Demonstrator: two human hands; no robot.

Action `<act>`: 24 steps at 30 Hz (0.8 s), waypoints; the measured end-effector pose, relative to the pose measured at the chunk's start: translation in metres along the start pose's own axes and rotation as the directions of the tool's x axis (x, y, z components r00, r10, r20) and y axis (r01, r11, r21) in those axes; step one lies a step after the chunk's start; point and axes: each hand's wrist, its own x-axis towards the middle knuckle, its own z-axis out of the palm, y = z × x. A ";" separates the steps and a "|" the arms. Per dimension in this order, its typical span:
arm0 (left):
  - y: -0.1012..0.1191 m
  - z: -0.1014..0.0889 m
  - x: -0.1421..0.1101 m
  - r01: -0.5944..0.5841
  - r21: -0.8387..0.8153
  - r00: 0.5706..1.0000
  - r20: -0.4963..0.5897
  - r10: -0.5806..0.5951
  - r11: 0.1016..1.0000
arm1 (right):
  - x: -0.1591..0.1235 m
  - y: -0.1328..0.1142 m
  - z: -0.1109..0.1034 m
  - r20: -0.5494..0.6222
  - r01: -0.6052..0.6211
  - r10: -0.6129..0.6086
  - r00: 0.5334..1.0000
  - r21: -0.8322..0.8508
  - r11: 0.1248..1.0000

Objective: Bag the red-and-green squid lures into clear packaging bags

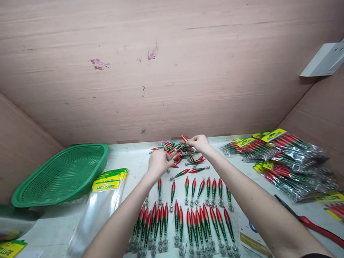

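Observation:
My right hand [200,142] is closed in a pinch on a squid jig [184,138], whose red tip points up and left. Lower and to the left, my left hand [159,162] has its fingers closed around a red-and-green squid jig [177,155]; its fingertips are partly hidden. Both hands hover over a loose pile of squid jigs [169,145] near the back wall. Closer to me, several squid jigs [208,188] lie in a spaced row. In front of that is a denser row of squid jigs [197,225], red ends away from me and hook crowns towards me.
A green plastic basket [60,172] sits at the left, beside clear header bags [102,200]. Filled packs of jigs [290,162] are heaped at the right. Red-and-black handled pliers or cutters [321,227] lie near my right forearm. A wooden wall [170,87] rises behind.

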 end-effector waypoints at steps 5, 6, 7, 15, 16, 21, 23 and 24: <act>-0.028 -0.043 0.031 0.201 -0.234 0.969 -0.095 -0.228 0.951 | 0.006 -0.001 -0.011 0.023 -0.134 0.132 0.991 0.214 0.968; -0.033 -0.048 0.035 0.224 -0.286 0.960 -0.101 -0.262 0.932 | 0.005 0.000 -0.013 0.026 -0.151 0.149 0.988 0.247 0.957; -0.037 -0.051 0.038 0.239 -0.339 0.952 -0.101 -0.288 0.910 | 0.004 0.001 -0.015 0.029 -0.167 0.166 0.986 0.275 0.947; -0.037 -0.035 0.015 0.140 -0.749 0.978 0.005 -0.207 0.647 | -0.010 0.013 -0.031 0.105 -0.264 0.243 0.964 0.375 0.888; -0.034 -0.032 0.010 0.124 -0.788 0.984 0.021 -0.175 0.603 | -0.012 0.014 -0.030 0.112 -0.272 0.248 0.962 0.377 0.885; -0.017 -0.025 -0.014 0.105 -0.903 0.994 0.101 -0.033 0.417 | -0.019 0.018 -0.026 0.141 -0.293 0.258 0.956 0.385 0.875; -0.011 -0.024 -0.021 0.138 -0.916 0.990 0.144 -0.015 0.376 | -0.020 0.018 -0.027 0.150 -0.297 0.259 0.954 0.395 0.869; -0.009 -0.023 -0.023 0.156 -0.921 0.987 0.162 -0.014 0.358 | -0.019 0.018 -0.028 0.154 -0.299 0.258 0.954 0.401 0.866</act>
